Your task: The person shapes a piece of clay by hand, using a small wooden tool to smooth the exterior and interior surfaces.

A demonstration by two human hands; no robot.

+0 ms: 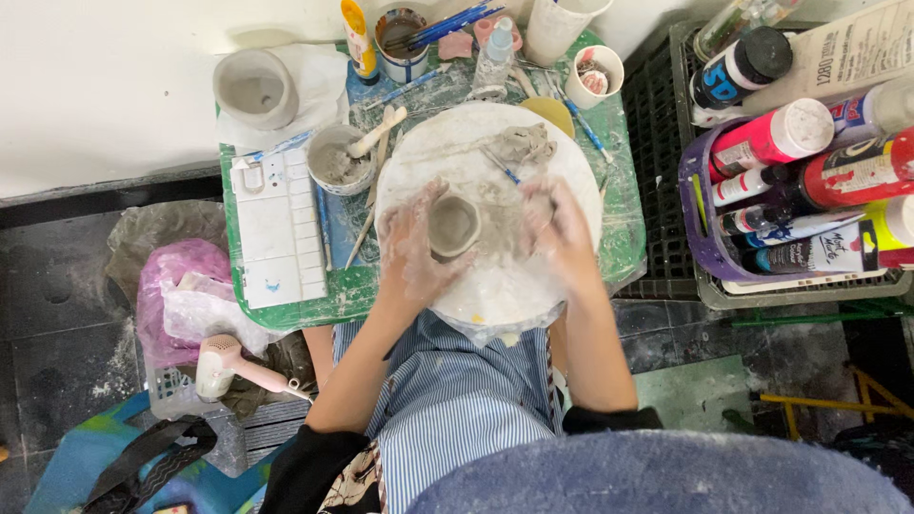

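Two clay-smeared hands frame a small grey clay cup (pixel 453 227) at the centre of a round white turntable (pixel 571 162), seen from the head camera. The left hand (pixel 411 255), at the cup's 8 o'clock, wraps its fingers against the cup wall, clasped on it. The right hand (pixel 557 233), at the cup's 3 o'clock, lies near the cup with fingers curled; whether it touches the cup or grips anything cannot be told. A lump of spare clay (pixel 526 143) sits on the turntable at 1 o'clock from the cup, with a blue-handled tool (pixel 501 166) between them. At 10 o'clock, off the turntable, a bowl of slip (pixel 335 160) holds a wooden stick, and a white paint palette (pixel 278 228) lies at 9 o'clock on the green tray (pixel 338 295). A finished grey clay pot (pixel 254 89) stands farther out at 10 o'clock. Paint bottles fill a purple basket (pixel 700 238) at 3 o'clock.
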